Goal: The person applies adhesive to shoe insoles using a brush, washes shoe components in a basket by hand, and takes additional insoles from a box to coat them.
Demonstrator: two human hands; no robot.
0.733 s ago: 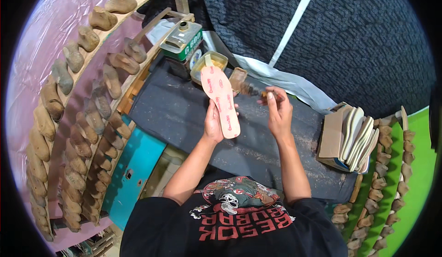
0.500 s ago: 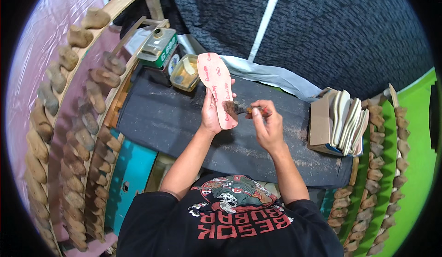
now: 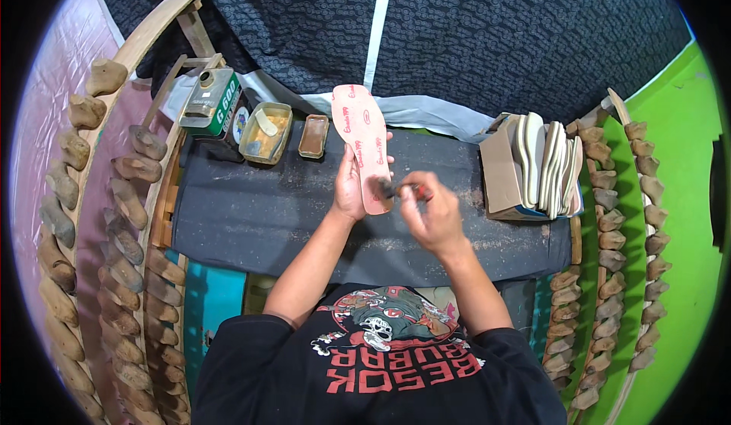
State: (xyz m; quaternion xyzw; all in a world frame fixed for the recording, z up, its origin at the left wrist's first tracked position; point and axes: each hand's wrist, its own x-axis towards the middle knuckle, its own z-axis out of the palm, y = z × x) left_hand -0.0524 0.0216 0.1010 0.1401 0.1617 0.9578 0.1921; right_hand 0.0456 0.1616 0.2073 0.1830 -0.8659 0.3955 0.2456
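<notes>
My left hand is closed around the edges of a pink insole board with red printing, its narrow end toward me. The board is held up above a dark-covered table. My right hand grips a small brush with a stained handle. Its dark bristles touch the lower part of the board, where a brownish smear shows around them. Some fingers of my left hand are hidden behind the board.
Back left on the table stand a green-and-white metal can, a tub with yellowish residue and a small brown tray. A cardboard box at right holds several pale soles. Racks of wooden shoe lasts flank both sides.
The brush has moved down toward the board's near end, with my right hand following. The view has shifted, and the small brown tray behind the board now shows.
</notes>
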